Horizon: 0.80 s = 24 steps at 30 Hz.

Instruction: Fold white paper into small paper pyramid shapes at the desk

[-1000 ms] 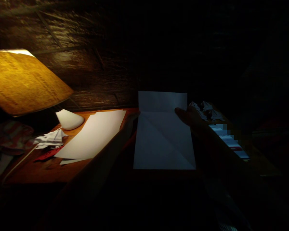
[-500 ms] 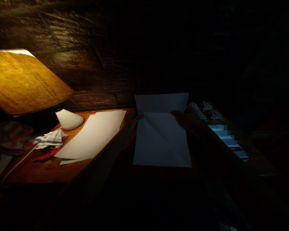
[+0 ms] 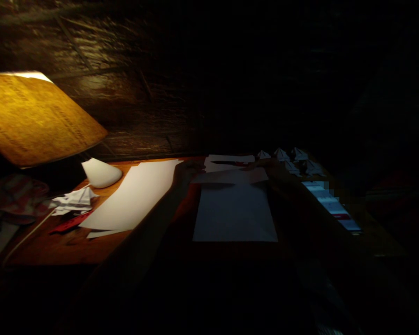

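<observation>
Figure: part-folded paper sheet (image 3: pixel 235 214), centre of the table (image 3: pixel 101 251).
Left hand (image 3: pixel 186 173) and right hand (image 3: pixel 271 170) hold the far flap's (image 3: pixel 230 177) ends (finger detail is dim); a true crease calls for side edges matched before pressing.

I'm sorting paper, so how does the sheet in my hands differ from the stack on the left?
The held sheet has its far end bent over toward you; the paper stack shows no fold. The held sheet looks dim and bluish, the paper stack bright and warmly lit. Both look like plain paper.
</observation>
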{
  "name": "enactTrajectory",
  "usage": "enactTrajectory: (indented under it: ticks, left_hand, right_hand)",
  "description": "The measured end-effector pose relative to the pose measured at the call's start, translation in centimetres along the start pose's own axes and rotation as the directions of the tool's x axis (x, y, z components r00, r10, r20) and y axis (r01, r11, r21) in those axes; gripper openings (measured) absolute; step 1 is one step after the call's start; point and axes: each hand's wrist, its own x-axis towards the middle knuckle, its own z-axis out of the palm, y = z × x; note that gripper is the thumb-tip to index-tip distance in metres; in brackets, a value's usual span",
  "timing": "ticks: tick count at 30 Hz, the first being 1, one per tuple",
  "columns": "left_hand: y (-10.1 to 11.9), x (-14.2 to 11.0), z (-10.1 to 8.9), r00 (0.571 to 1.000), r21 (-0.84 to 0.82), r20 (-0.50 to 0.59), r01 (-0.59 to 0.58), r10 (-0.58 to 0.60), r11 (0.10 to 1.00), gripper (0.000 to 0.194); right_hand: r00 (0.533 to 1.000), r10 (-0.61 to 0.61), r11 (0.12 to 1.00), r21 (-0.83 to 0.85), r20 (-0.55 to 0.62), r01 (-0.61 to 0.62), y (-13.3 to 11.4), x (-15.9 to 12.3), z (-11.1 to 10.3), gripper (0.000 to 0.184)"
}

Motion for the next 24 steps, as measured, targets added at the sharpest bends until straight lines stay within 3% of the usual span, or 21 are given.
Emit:
enactTrajectory:
  ticks: [4, 5, 7, 9, 11, 14, 16, 18, 20, 24]
  left_hand:
    - [0.9, -1.3, 0.6, 0.964, 0.136, -0.075, -0.244, 0.255, 0.960, 0.008]
    - [1.0, -2.0, 1.1, 0.952, 0.184, -0.027, -0.294, 0.303, 0.938, 0.010]
    - [0.7, -3.7, 2.3, 0.878, 0.407, 0.295, -0.472, 0.377, 0.782, 0.025]
    - [-0.1, -5.4, 3.6, 0.818, 0.519, 0.491, -0.550, 0.298, 0.654, 0.044]
    - [-1.2, -6.9, 4.8, 0.798, 0.668, 0.580, -0.582, 0.166, 0.463, 0.067]
    - [-2.8, -8.1, 6.1, 0.770, 0.768, 0.637, -0.629, -0.040, 0.121, 0.089]
    - [-3.5, -8.5, 6.5, 0.781, 0.783, 0.621, -0.622, -0.067, 0.000, 0.090]
    - [-3.8, -8.5, 6.7, 0.798, 0.797, 0.600, -0.602, -0.047, -0.048, 0.092]
    - [-4.0, -8.4, 6.6, 0.809, 0.807, 0.587, -0.588, -0.041, -0.058, 0.093]
    - [-4.2, -7.5, 5.4, 0.814, 0.811, 0.581, -0.581, -0.032, -0.066, 0.078]
  right_hand:
    - [0.971, 0.003, 0.972, -0.227, 0.237, 0.052, 1.0, 0.5, -0.2, 0.013]
    - [0.960, -0.012, 0.958, -0.271, 0.279, 0.091, 1.3, 0.6, -0.3, 0.016]
    - [0.943, -0.037, 0.926, -0.344, 0.331, 0.157, 1.9, 0.8, -0.4, 0.026]
    - [0.926, -0.077, 0.885, -0.402, 0.369, 0.234, 2.2, 1.0, -0.5, 0.035]
    - [0.911, -0.131, 0.825, -0.467, 0.390, 0.319, 2.0, 0.9, -0.6, 0.041]
    - [0.935, -0.190, 0.686, -0.640, 0.301, 0.346, 0.8, 0.1, -0.4, 0.046]
    - [0.961, -0.218, 0.600, -0.753, 0.169, 0.269, -0.3, -0.9, 0.1, 0.045]
    - [0.961, -0.261, 0.569, -0.791, 0.086, 0.225, -1.1, -1.9, 1.2, 0.041]
    - [0.950, -0.264, 0.524, -0.801, 0.170, 0.289, -1.1, -2.8, 2.9, 0.047]
    - [0.932, -0.140, 0.405, -0.839, 0.335, 0.362, 1.0, -3.8, 6.2, 0.080]
